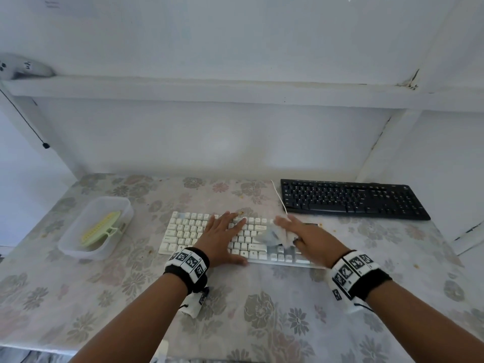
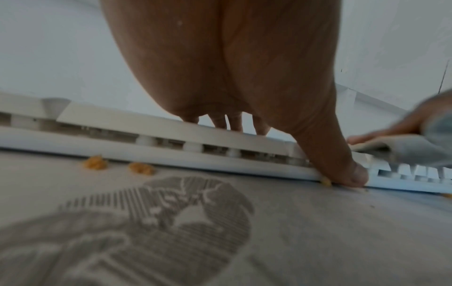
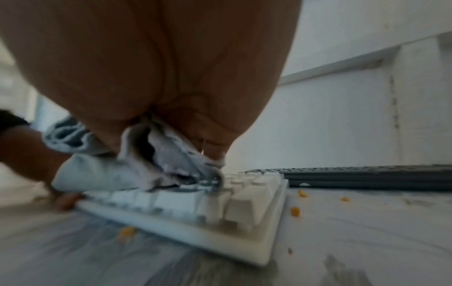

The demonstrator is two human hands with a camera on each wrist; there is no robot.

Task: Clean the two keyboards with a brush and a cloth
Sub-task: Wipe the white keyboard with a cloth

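**Cloth on the white keyboard**

The white keyboard lies at the table's middle, near the front edge. The right hand presses a crumpled pale cloth onto its right-hand keys, fingers stretched forward over the cloth; how far the thumb grips it cannot be told. The left hand lies flat on the keys with straight, spread fingers, thumb at the near edge. The black keyboard sits further back on the right. A yellow-green brush lies in a clear tub at the left. Orange crumbs dot the flowered tablecloth.
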